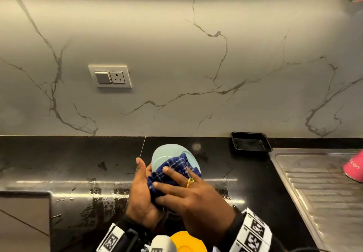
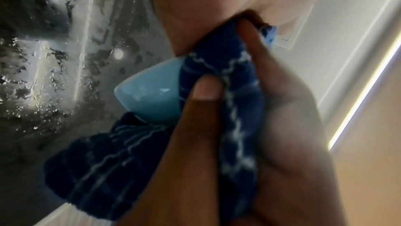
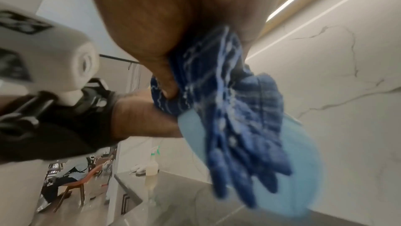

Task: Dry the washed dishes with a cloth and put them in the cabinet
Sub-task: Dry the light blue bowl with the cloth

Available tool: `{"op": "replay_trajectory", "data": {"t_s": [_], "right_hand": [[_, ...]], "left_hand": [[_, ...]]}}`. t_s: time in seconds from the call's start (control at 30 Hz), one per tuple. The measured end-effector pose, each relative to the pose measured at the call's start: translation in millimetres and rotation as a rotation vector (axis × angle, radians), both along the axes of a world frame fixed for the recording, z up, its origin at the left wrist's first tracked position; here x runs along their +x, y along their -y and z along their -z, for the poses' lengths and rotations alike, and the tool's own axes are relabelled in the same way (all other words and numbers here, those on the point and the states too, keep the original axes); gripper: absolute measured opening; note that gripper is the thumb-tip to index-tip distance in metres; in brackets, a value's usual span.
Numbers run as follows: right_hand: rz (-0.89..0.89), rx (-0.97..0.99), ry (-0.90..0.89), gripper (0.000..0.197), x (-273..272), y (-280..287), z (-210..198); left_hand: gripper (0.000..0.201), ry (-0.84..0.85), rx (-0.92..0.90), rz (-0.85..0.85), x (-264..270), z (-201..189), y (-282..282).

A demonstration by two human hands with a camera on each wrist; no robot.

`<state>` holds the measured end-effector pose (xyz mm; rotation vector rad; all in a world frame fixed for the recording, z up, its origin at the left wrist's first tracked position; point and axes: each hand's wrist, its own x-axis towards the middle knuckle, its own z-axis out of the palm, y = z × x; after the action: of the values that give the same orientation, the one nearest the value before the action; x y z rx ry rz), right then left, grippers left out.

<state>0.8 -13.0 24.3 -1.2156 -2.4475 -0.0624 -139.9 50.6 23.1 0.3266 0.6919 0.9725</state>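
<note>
holding a pale blue plate (image 1: 167,154) tilted above the wet black table (image 1: 68,165), the left hand (image 1: 140,196) curls its grip around the plate's near edge and a fold of cloth, thumb raised beside the rim. the right hand (image 1: 193,196), wearing a gold ring (image 1: 190,182), presses a dark blue checked cloth (image 1: 172,170) against the plate's face, fingers spread over the fabric and thumb tucked into it. a black tray (image 1: 251,143) sits against the marble wall, near the steel sink drainboard (image 1: 318,183). a pink object (image 1: 354,168) shows at the right edge.
</note>
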Motion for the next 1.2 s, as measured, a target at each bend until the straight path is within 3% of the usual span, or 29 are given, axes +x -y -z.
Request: {"op": "replay_trajectory", "data": {"t_s": [0.1, 0.2, 0.33, 0.47, 0.57, 0.63, 0.7, 0.83, 1.0, 1.1, 1.2], "right_hand": [[0.008, 0.001, -0.065, 0.03, 6.4, -2.6, -0.2], [0.078, 0.003, -0.203, 0.041, 12.7, -13.8, -15.2], [0.164, -0.235, -0.597, 0.038, 34.1, -31.2, -30.8], [0.277, -0.504, -0.934, 0.029, 69.4, -48.8, -32.6], [0.34, -0.674, -1.286, 0.029, 83.4, -43.3, -21.3], [0.32, -0.679, -1.485, 0.029, 80.0, -36.4, -13.1], [0.289, -0.547, -1.552, 0.03, 69.0, -31.0, -8.2], [0.24, -0.195, -1.36, 0.041, 41.8, -20.1, -4.7], [0.144, 0.117, -0.699, 0.058, 20.8, -20.3, -3.6], [0.01, 0.219, -0.373, 0.039, 7.4, -28.7, -6.9], [-0.045, 0.185, -0.291, 0.036, 11.8, -32.6, -4.7]], "left_hand": [[0.092, -0.072, 0.113, -0.021, 5.0, 3.7, 10.5], [0.098, -0.162, 0.298, -0.016, 17.3, 10.4, 22.7], [0.078, -0.333, 0.526, 0.015, 20.4, 20.1, 19.7], [0.072, -0.335, 0.491, 0.055, 11.6, 16.1, 20.8], [0.046, -0.252, 0.415, -0.002, 2.5, 4.6, 12.3], [0.047, -0.174, 0.3, -0.035, -1.3, -3.1, 2.6], [0.056, -0.061, 0.174, -0.032, -2.3, -11.9, -7.3], [0.057, 0.118, 0.072, -0.119, 4.9, -26.0, -18.2], [0.065, 0.192, 0.013, -0.14, 14.7, -30.0, -23.7], [0.07, 0.219, -0.044, -0.029, 15.4, -29.6, -15.7], [0.069, 0.195, -0.036, 0.004, 10.4, -26.2, -15.4]]}}
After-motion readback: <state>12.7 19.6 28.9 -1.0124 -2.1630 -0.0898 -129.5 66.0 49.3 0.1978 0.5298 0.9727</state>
